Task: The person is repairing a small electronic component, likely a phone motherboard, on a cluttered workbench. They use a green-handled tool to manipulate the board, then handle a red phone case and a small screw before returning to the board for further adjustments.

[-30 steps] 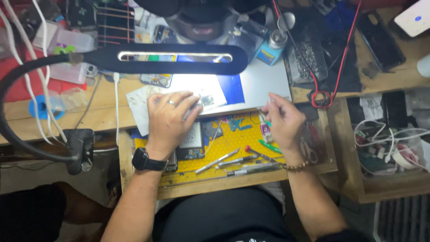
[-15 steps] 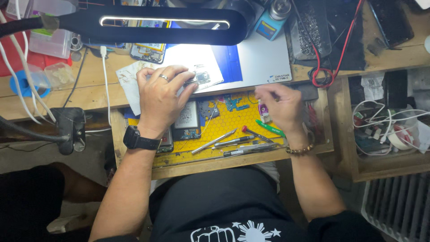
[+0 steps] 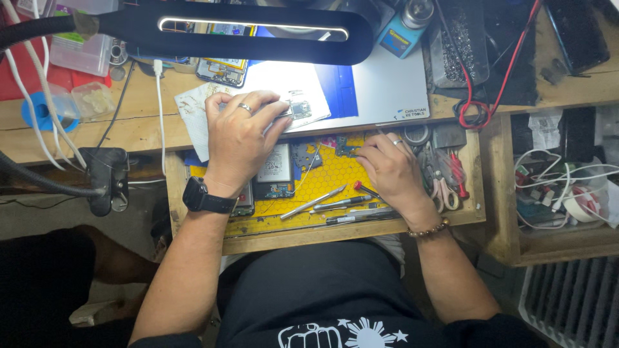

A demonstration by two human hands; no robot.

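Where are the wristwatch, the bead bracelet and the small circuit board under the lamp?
Wristwatch (image 3: 201, 196), head view, on its black case at the left wrist.
Bead bracelet (image 3: 428, 229), head view, on the beads at the right wrist.
Small circuit board (image 3: 300, 109), head view, on its middle.

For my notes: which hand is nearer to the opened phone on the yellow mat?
Left. The left hand rests just above the opened phone, its wrist beside it; the right hand is farther right, across the yellow mat.

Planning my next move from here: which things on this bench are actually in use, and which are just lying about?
In use:
left hand on small circuit board
right hand at small part on yellow mat

Lying about:
opened phone
tweezers
pliers
desk lamp
red cable
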